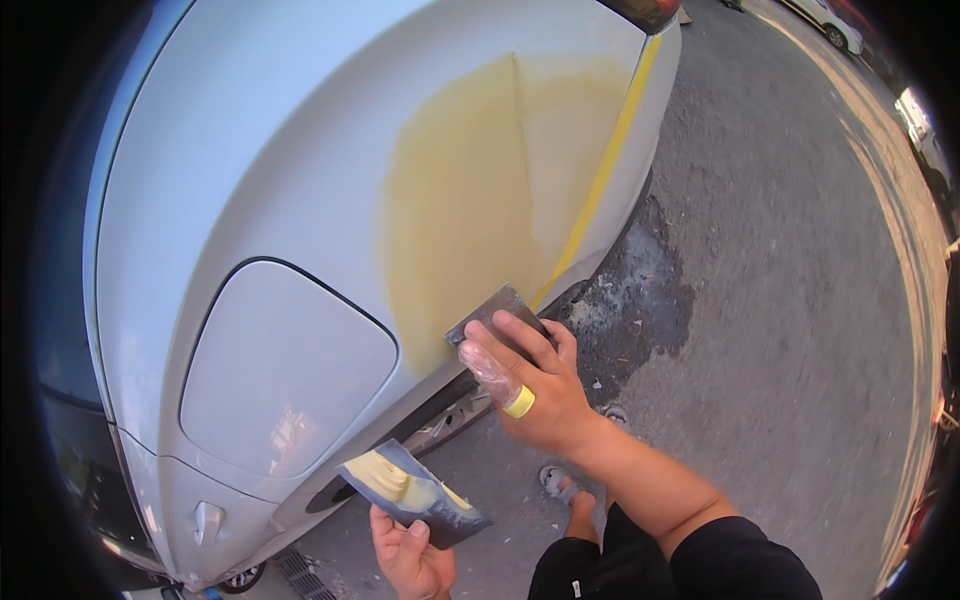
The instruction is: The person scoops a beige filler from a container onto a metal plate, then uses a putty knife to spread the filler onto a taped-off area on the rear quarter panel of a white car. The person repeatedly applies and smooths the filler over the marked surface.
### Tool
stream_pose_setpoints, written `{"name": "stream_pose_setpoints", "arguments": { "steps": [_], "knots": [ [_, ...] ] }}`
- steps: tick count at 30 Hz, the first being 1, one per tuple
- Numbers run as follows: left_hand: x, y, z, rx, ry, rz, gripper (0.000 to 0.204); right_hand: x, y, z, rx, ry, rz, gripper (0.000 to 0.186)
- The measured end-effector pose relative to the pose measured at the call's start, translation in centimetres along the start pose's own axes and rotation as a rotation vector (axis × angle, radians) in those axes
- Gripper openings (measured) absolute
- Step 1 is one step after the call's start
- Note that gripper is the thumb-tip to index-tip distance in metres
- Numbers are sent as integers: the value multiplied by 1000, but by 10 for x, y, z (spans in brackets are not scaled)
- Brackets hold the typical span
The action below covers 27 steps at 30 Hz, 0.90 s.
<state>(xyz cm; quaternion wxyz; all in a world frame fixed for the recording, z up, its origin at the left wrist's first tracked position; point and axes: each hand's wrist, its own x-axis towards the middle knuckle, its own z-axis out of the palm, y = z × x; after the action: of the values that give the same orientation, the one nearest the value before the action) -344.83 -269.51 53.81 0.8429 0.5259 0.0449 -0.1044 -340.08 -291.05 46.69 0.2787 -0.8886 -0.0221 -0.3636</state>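
Note:
My right hand (540, 395) presses a dark, flat spreader (508, 305) against the lower edge of a light-coloured car's side panel (330, 200). Clear plastic wraps one of its fingers, held by a band of yellow tape (519, 402). Over the panel lies a broad, smooth patch of yellowish filler (450, 190), with a thin dark line running down it. Lower left, my left hand (412, 560) grips a dark, flat board (450, 520) from below. A thick dollop of pale yellow putty (385, 475) sits on that board, with thinner smears beside it.
Yellow masking tape (600, 180) runs down the panel's right side, below a tail light (645, 10). A fuel flap (290, 370) and a door handle (207, 522) lie to the left. Grey ground (790, 270) carries a dark wet stain (640, 290). My sandalled foot (556, 484) shows below.

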Motion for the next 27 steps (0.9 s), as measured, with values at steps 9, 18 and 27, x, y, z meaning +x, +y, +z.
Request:
{"name": "stream_pose_setpoints", "arguments": {
  "steps": [9,18,27],
  "knots": [
    [2,-1,7,39,-39,14,60,-47,-2,34,34,-26,37,50],
    [9,2,29,-94,-112,28,58,-37,-37,-84,1691,-331,225,48],
    [13,17,48,15,-121,130,57,12,30,-54,93,101,181,58]
  ]
}}
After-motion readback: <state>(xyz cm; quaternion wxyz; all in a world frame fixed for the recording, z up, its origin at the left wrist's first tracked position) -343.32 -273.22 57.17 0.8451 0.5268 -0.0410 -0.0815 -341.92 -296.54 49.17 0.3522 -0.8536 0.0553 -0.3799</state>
